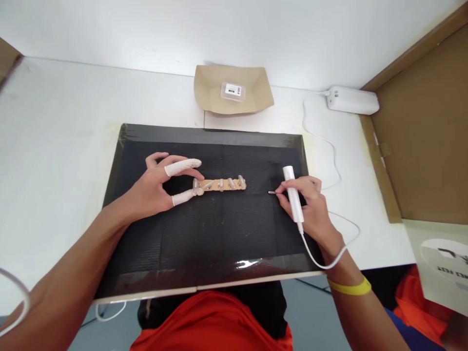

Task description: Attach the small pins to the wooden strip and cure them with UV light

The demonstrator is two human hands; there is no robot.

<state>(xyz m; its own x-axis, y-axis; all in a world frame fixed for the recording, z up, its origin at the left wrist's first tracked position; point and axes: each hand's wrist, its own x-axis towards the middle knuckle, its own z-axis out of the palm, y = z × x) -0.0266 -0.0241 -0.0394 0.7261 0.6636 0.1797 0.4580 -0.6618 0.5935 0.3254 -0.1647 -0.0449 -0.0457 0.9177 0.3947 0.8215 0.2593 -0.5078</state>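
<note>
My left hand (155, 187), with white finger cots on the thumb and one finger, closes around the left end of a tan strip (225, 187). Several clear nail tips (232, 184) sit in a row along that strip. In my right hand (310, 202) is a white corded pen-shaped device (293, 197), tilted across the fingers. Its cable leaves from the lower end. Between the right thumb and fingertips a small thin metal piece (272, 192) pokes out toward the strip, apart from it. Its inner end is hidden by the fingers.
A black ribbed mat (204, 234) lies under both hands. Behind it stands a tan paper tray (204, 92) holding a small clear labelled box (233, 91). A white power unit (353, 100) with a cable is at back right, near a cardboard panel (427, 122). Another person's orange clothing shows at lower right.
</note>
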